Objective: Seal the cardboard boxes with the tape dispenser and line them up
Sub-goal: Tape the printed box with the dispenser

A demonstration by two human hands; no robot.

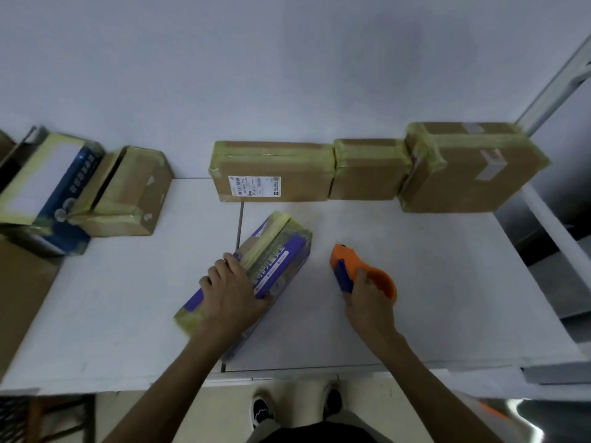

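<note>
A white desk (pixel 399 282) stands against a pale, bare wall, and most of the parcels on it appear to be finished. Along the wall on the right three boxes stand in a row, side touching side: a long flat brown cardboard box with a white shipping label (pixel 271 171), a small squarish brown cardboard box (pixel 369 169) and a larger brown cardboard box with grey stickers (pixel 470 167), all wrapped in yellowish tape. Well apart to the left sit a blue-and-white printed box (pixel 48 187) and a brown cardboard box banded with tape (pixel 128 193), touching each other but turned at an angle and not joined to the row. Whether these two are fully sealed cannot be told from here. The box in hand is a long purple printed cardboard box (pixel 275 260), lying askew near the front middle of the desk, with a strip of yellowish tape along its top seam and more tape round its near end. The left grip (pixel 230 292) lies across it, fingers hooked over its far long edge and thumb spread on the top, holding it down. The right grip (pixel 367 302) is wrapped round the handle of an orange tape dispenser with a blue part (pixel 361 270), which rests on the desk just right of the purple box, not touching it. By my reckoning the taping of this box is done or nearly so. What is left is to set it into the row and bring the left pair into line.
</note>
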